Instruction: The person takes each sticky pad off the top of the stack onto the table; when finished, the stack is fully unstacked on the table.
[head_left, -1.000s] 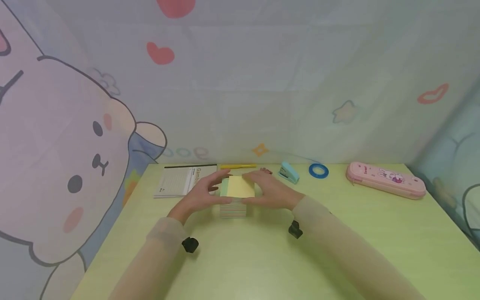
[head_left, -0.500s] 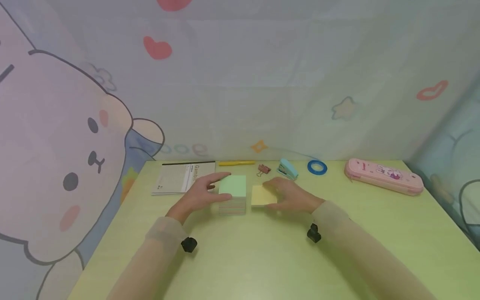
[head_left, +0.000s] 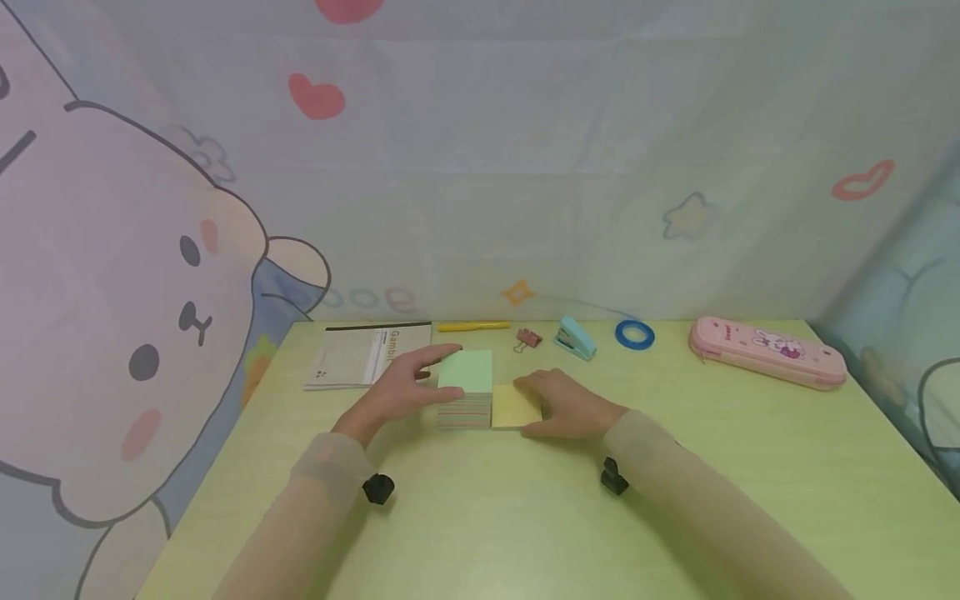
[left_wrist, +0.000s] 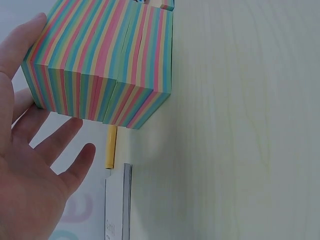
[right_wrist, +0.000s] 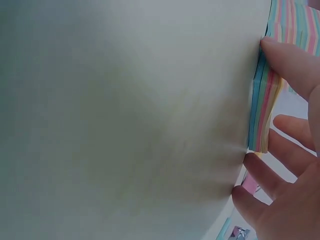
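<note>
A tall stack of sticky notes (head_left: 466, 372) stands on the table with a green sheet on top and striped sides. My left hand (head_left: 397, 388) holds it from the left, thumb on the near side and index finger at the far side. In the left wrist view, the stack's striped edges (left_wrist: 100, 65) show several pads pressed together. Right beside the stack lies a thin sticky note pad (head_left: 513, 408) with a yellow top. My right hand (head_left: 572, 406) grips this pad by its near and far edges; in the right wrist view its layered side (right_wrist: 262, 107) sits between thumb and fingers.
Along the back of the table are a notebook (head_left: 352, 357), a yellow pen (head_left: 474, 327), a pink binder clip (head_left: 528, 338), a light blue stapler (head_left: 575, 337) and a blue tape roll (head_left: 634, 335). A pink pencil case (head_left: 768, 352) lies at the back right.
My right hand has lifted the thin yellow-topped pad off the stack, carried it right and down, then brought it left against the stack's side. My left hand has stayed at the stack.
</note>
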